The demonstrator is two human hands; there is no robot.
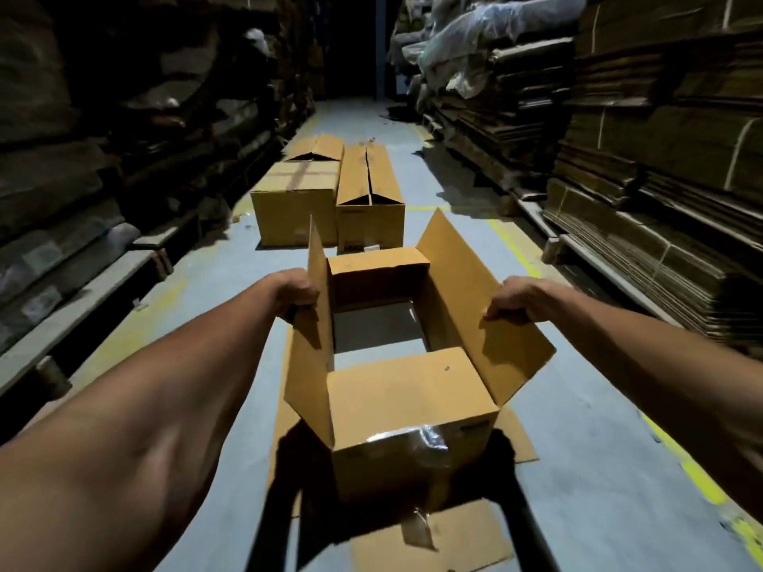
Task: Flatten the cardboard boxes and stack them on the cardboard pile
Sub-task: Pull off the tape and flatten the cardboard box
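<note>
Open box (408, 390) held between both hands
Left hand (295, 293) grips its left flap, right hand (510, 301) its right flap; nothing inside, floor (578, 406) showing through; three boxes (330, 192) beyond the hands

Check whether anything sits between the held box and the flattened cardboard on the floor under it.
Nothing visible does. The open box, held by the left hand and right hand, hangs directly above the flat cardboard.

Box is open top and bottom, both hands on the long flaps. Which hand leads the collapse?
Probably left. The left hand grips the upright flap close to the box wall, so a push sideways would skew it. The right hand holds a flap splayed outward, giving less leverage.
</note>
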